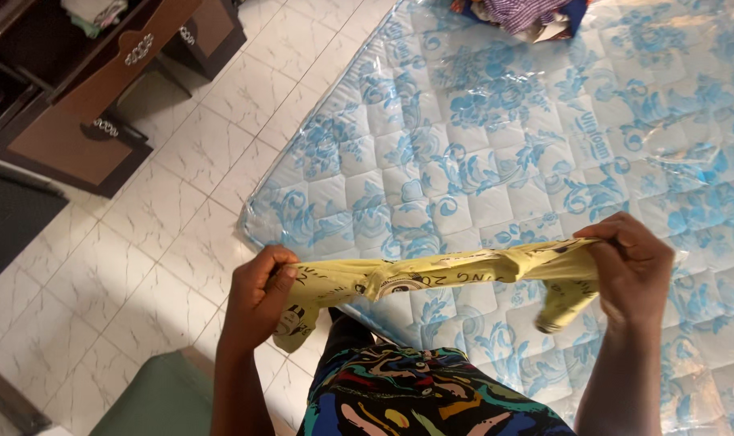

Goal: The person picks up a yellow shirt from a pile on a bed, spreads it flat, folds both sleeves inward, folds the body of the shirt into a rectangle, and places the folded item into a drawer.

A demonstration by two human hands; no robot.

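Note:
A small yellow garment with dark print is stretched out level between my two hands, above the near edge of a mattress. My left hand pinches its left end, where a short flap hangs down. At the other end my right hand grips the cloth from above, and a short sleeve dangles below it. The mattress is white with a blue flower pattern and is wrapped in clear plastic.
A pile of clothes lies at the far end of the mattress. Dark wooden furniture with open drawers stands at the upper left on a white tiled floor. A green seat is at my lower left.

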